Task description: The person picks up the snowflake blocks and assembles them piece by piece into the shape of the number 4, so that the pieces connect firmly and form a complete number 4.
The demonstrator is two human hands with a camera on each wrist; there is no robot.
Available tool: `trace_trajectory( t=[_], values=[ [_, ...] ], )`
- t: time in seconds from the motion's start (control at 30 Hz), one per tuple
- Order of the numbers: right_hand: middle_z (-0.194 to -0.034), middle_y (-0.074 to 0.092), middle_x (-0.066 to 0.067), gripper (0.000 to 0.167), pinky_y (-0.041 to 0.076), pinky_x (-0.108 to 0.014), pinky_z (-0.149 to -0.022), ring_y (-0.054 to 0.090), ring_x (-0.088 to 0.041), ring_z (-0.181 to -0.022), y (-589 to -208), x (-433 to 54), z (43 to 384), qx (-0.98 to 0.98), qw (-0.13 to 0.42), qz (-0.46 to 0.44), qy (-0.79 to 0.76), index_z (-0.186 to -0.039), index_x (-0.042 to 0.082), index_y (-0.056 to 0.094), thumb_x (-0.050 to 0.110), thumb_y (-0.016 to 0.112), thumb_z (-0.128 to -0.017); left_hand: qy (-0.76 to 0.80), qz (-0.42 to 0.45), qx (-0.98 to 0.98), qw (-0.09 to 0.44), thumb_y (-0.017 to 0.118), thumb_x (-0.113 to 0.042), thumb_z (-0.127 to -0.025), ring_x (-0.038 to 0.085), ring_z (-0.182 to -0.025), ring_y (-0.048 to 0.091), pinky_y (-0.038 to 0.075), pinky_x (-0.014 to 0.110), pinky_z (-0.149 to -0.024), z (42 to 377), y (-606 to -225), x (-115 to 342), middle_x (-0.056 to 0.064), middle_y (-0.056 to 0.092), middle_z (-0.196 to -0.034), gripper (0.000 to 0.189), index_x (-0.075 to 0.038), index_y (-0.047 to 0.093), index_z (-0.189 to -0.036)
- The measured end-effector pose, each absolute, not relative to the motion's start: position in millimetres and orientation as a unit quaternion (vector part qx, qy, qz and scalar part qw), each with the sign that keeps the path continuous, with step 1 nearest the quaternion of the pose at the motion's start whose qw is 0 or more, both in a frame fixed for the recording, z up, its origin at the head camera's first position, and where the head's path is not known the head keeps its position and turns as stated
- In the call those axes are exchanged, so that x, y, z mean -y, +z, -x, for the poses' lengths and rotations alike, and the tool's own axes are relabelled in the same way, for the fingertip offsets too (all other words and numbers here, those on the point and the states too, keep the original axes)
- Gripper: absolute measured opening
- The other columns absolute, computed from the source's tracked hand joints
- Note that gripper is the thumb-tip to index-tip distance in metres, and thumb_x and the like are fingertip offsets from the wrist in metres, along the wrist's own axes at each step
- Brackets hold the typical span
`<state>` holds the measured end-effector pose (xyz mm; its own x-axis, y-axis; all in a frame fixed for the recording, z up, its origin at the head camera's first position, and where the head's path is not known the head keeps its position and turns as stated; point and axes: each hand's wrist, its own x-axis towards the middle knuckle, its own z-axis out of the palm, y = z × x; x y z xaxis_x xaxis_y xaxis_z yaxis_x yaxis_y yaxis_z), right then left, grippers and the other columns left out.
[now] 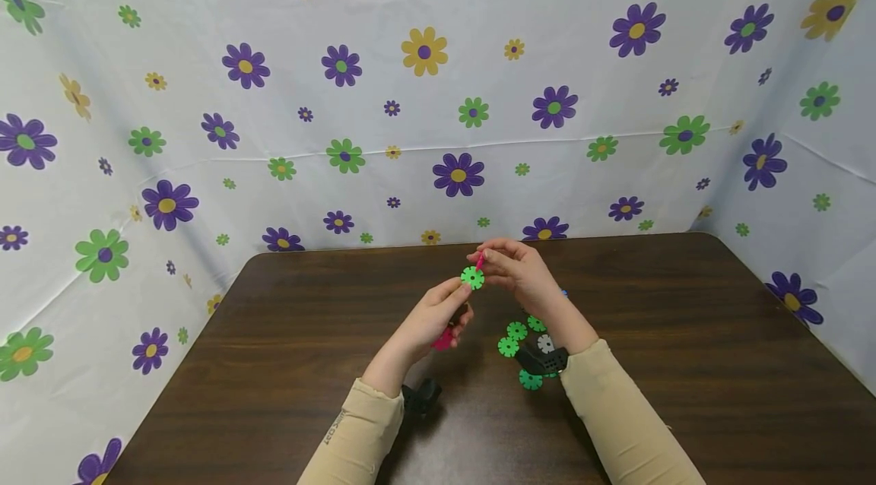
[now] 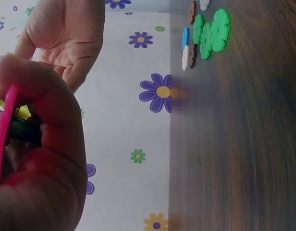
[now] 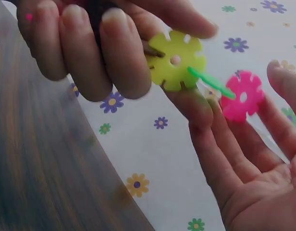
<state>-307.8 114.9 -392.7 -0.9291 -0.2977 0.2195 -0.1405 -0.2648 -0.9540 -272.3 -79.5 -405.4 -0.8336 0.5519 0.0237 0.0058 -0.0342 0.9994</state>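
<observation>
My left hand (image 1: pixel 433 315) grips a joined set of notched plastic discs above the table. In the right wrist view, a yellow disc (image 3: pixel 178 60) sits at its fingertips. A green disc (image 1: pixel 472 277), edge-on in the right wrist view, links the yellow disc to a pink disc (image 3: pixel 242 96). The fingers of my right hand (image 1: pixel 523 277) pinch that pink disc, which stands upright above the green one in the head view. Another pink disc (image 1: pixel 444 339) shows below the left palm, and dark pieces (image 2: pixel 24 130) are partly hidden inside the curled left fingers.
Several loose discs lie on the brown table (image 1: pixel 287 363) under the right forearm, among them a green disc (image 1: pixel 508 347), a white disc (image 1: pixel 545 343) and a blue disc (image 2: pixel 185 38). A flower-print curtain (image 1: pixel 369 112) hangs behind the table and along both sides.
</observation>
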Motion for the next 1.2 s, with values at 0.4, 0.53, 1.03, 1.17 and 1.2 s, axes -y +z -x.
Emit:
trace_trajectory(
  t=[0.4,0.53,1.03,1.17,1.2],
  values=[
    [-0.099,0.073,-0.003,0.025,0.054,-0.035,-0.082,0.070,-0.019,-0.093,-395,-99,303,-0.601,0.013,0.120,-0.790,-0.111,0.002,0.071,0.019,0.067,-0.093,0.668,-0.200,-0.700,0.153,0.046,-0.034,-0.103,0.014,-0.045,0.038,0.038,0.025,-0.041,271,-403,77,0.004,0.042,-0.066,0.032,-0.002,0.049,-0.106],
    [-0.097,0.073,-0.003,0.026,0.055,-0.033,-0.081,0.070,-0.018,-0.091,-395,-94,302,-0.595,-0.002,0.109,-0.797,-0.112,0.000,0.069,0.018,0.066,-0.094,0.667,-0.195,-0.707,0.133,0.046,-0.035,-0.103,0.014,-0.045,0.037,0.037,0.025,-0.041,270,-401,79,0.004,0.041,-0.065,0.034,-0.001,0.051,-0.108],
    [-0.099,0.072,-0.008,0.033,0.052,-0.035,-0.086,0.070,-0.023,-0.095,-405,-70,297,-0.503,-0.082,0.062,-0.858,-0.117,-0.012,0.061,0.011,0.065,-0.093,0.685,-0.179,-0.698,0.111,0.046,-0.032,-0.104,0.013,-0.044,0.036,0.036,0.024,-0.040,270,-404,68,0.003,0.042,-0.065,0.032,0.000,0.048,-0.105],
    [-0.101,0.072,-0.009,0.022,0.051,-0.036,-0.088,0.069,-0.025,-0.097,-406,-67,295,-0.493,-0.087,0.064,-0.863,-0.108,-0.003,0.068,0.012,0.066,-0.092,0.691,-0.172,-0.694,0.103,0.046,-0.031,-0.104,0.014,-0.044,0.036,0.037,0.025,-0.041,270,-405,66,0.004,0.042,-0.066,0.031,0.000,0.047,-0.104],
    [-0.102,0.072,-0.009,0.022,0.051,-0.036,-0.089,0.069,-0.025,-0.098,-406,-67,296,-0.494,-0.085,0.065,-0.863,-0.109,-0.003,0.068,0.012,0.066,-0.093,0.692,-0.172,-0.694,0.101,0.046,-0.031,-0.104,0.014,-0.044,0.037,0.037,0.025,-0.041,270,-406,66,0.004,0.042,-0.066,0.031,0.000,0.047,-0.103]
  ],
)
